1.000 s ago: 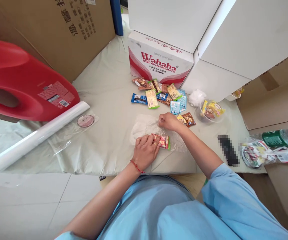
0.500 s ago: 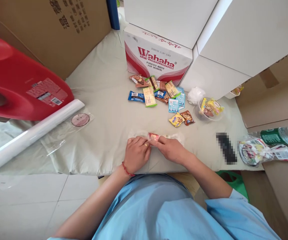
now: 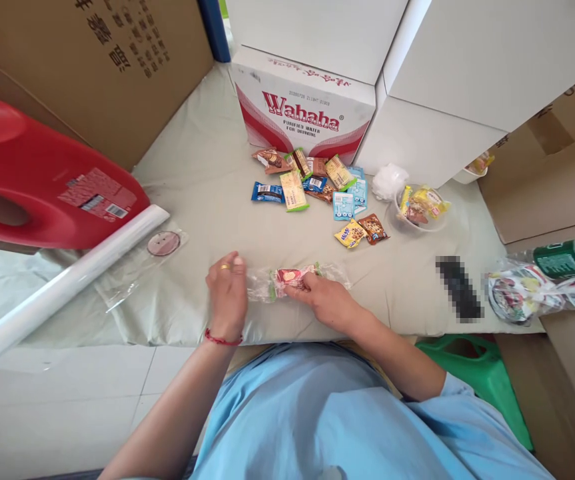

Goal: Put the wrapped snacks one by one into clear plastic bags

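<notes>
In front of my body a strip of clear plastic (image 3: 258, 285) lies crosswise on the covered table. On the plastic, or wrapped in it, is a small red-and-white snack packet (image 3: 290, 274) with green edges. My left hand (image 3: 227, 293), with a gold ring and a red bracelet, is closed at the strip's left end and pinches it. My right hand (image 3: 331, 301) is closed on the packet, index finger laid along its lower edge; the hand hides part of it. Farther back are a yellow snack packet (image 3: 350, 235) and a brown one (image 3: 373, 229).
Several snack packets (image 3: 293, 191) lie before a Wahaha box (image 3: 312, 113). At right are a clear bowl of snacks (image 3: 420, 225), a blurred dark object (image 3: 460, 290) and a bottle (image 3: 560, 263). A red jug (image 3: 42, 180) and a white roll (image 3: 77, 273) stand left.
My left hand has moved left, away from my right hand, to the plastic's left end. More of the red-and-white packet and the plastic now shows. The view has shifted slightly.
</notes>
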`<control>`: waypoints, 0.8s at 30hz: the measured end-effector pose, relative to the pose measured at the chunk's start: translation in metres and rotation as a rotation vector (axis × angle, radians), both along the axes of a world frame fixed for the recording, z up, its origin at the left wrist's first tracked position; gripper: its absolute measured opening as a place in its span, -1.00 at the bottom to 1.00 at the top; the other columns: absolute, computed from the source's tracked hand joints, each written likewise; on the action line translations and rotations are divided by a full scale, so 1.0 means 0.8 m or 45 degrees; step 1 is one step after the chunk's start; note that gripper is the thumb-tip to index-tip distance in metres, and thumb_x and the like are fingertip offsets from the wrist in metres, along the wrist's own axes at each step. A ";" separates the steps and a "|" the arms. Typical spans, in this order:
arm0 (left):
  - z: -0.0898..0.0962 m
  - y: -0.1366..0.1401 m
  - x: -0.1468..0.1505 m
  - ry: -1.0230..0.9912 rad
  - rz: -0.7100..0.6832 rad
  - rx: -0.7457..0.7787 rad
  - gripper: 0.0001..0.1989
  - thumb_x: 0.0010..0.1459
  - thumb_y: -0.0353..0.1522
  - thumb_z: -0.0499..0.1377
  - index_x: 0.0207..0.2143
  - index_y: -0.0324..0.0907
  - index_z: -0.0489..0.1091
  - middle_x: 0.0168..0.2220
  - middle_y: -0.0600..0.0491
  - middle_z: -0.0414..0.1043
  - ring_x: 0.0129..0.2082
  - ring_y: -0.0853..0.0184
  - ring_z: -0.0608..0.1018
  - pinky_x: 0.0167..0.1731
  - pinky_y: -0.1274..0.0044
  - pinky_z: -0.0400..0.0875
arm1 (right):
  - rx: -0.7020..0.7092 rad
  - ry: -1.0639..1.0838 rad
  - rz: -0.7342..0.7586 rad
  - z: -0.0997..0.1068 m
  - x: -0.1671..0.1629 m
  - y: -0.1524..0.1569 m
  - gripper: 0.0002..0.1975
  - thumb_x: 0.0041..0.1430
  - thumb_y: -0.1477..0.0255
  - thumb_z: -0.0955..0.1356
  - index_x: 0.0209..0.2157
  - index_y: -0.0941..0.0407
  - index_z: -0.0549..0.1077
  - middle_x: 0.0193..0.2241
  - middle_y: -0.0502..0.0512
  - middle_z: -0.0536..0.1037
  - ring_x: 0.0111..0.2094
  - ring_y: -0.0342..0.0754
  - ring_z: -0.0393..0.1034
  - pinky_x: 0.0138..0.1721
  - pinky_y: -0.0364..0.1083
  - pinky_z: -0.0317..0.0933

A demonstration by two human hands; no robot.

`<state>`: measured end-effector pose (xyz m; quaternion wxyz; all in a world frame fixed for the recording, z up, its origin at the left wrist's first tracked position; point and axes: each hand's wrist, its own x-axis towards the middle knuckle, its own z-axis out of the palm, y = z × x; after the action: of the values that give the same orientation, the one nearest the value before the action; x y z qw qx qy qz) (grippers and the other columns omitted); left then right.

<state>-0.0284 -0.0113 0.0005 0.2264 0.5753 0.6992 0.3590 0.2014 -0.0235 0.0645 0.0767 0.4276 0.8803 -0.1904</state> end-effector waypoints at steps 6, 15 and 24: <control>0.028 -0.014 -0.010 0.162 -0.222 -0.175 -0.77 0.04 -0.16 0.24 -0.34 -0.12 0.45 -0.02 -0.15 0.54 0.04 -0.01 0.56 0.09 0.16 0.47 | -0.026 0.083 -0.055 -0.003 0.002 -0.001 -0.46 0.46 0.50 0.23 0.37 -0.20 0.29 -0.03 0.13 0.49 -0.15 0.03 0.36 -0.31 -0.12 0.12; 0.063 -0.029 0.056 -0.037 -0.452 0.028 -0.78 0.23 -0.35 0.10 -0.25 -0.11 0.57 -0.21 0.01 0.62 -0.23 0.26 0.61 -0.18 0.41 0.52 | -0.114 0.305 -0.187 -0.020 0.002 -0.006 -0.63 0.51 0.41 0.21 0.23 -0.02 0.43 -0.03 0.15 0.49 -0.11 0.01 0.35 -0.19 -0.10 0.21; 0.028 -0.076 0.085 0.628 -0.709 0.283 -0.52 0.40 -0.25 0.10 0.30 -0.17 0.37 0.32 -0.16 0.41 0.24 0.00 0.48 0.07 0.19 0.35 | 0.192 0.769 -0.661 -0.024 0.079 -0.008 -0.63 0.44 0.37 0.23 0.17 0.07 0.48 0.02 0.25 0.51 0.07 0.10 0.40 0.15 0.13 0.31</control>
<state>0.0398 -0.0718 0.0227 0.0764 0.8331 0.5066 0.2083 0.2648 -0.0296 0.0455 -0.2678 0.5651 0.7374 -0.2553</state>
